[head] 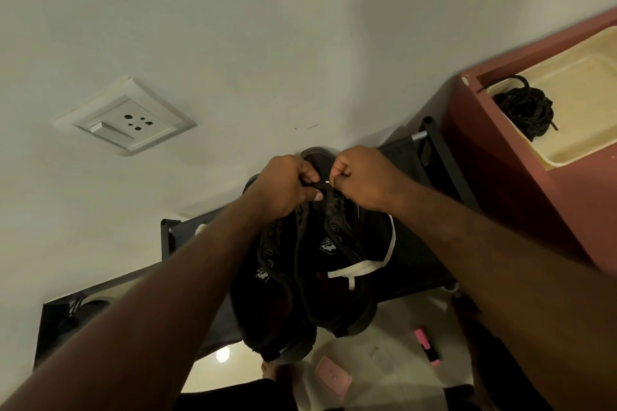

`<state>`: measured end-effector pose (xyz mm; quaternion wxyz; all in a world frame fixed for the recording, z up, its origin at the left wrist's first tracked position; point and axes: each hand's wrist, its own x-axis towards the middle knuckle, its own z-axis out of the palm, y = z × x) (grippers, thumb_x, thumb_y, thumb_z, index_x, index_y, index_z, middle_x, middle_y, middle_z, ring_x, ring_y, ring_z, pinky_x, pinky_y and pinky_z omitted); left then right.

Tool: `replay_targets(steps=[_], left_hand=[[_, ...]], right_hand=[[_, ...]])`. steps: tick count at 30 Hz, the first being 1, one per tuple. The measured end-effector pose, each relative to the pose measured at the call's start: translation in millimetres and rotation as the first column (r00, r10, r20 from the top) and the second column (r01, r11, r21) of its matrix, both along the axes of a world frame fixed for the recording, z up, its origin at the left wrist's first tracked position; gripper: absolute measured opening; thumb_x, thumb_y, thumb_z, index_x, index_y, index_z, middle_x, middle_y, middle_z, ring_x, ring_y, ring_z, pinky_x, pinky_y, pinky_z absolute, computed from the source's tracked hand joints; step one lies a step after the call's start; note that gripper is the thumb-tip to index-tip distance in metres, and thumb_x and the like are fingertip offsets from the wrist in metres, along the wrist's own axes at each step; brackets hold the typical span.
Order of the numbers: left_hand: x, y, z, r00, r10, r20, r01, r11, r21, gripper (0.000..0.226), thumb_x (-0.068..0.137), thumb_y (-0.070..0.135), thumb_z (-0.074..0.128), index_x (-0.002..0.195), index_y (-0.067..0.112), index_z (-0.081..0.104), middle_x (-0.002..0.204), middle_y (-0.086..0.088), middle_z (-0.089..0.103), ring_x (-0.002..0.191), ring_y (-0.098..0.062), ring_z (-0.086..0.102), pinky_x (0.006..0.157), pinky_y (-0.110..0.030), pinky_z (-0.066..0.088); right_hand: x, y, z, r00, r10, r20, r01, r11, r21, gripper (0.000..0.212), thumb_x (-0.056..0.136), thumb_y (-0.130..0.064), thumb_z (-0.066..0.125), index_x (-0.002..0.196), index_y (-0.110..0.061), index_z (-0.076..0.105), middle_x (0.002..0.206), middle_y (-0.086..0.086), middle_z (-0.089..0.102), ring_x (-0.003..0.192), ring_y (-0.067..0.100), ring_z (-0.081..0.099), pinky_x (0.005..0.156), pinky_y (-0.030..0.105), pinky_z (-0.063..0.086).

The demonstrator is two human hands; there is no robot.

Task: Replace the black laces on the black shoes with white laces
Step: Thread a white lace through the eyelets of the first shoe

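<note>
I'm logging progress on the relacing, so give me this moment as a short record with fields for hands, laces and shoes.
left hand: grips a shoe's upper near the front
right hand: pinches the white lace's tip
white lace: trails loose across the shoe nearer the right hand
black shoes: side by side on black rack
black laces: bundled in cream tray

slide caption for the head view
Relacing: left hand grips the black shoe while right hand pinches the white lace
</note>
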<state>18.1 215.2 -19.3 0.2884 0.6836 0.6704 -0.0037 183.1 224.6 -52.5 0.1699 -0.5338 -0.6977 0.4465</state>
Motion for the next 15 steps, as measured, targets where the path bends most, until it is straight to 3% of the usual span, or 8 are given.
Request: replay_targets(steps=[7,15], left_hand=[[-4.8,-1.6,-15.0,0.995,0.070,0.071,-0.073,0.996,0.049,0.030,0.075,0.012,0.083,0.104,0.009,0.076,0.101,-0.004,0.073,0.087,-0.010,0.063,0.082,-0.017,0.044],[-8.5,-1.9,-15.9,0.991,0.082,0.105,-0.089,0.995,0.056,0.030,0.075,0.011,0.083,0.104,0.008,0.075,0.100,-0.005,0.073,0.079,-0.007,0.061,0.077,-0.014,0.042]], right_hand=[[-4.1,-3.7,-2.2,0.999,0.037,-0.019,-0.036,0.998,0.046,0.010,0.090,-0.007,0.065,0.091,-0.011,0.074,0.080,-0.003,0.069,0.077,0.012,0.066,0.068,0.018,0.050],[-13.5,-8.9,-1.8,0.992,0.067,0.106,-0.085,0.982,0.172,0.011,0.088,-0.008,0.065,0.089,-0.009,0.076,0.086,0.006,0.073,0.081,0.021,0.068,0.079,0.031,0.054]])
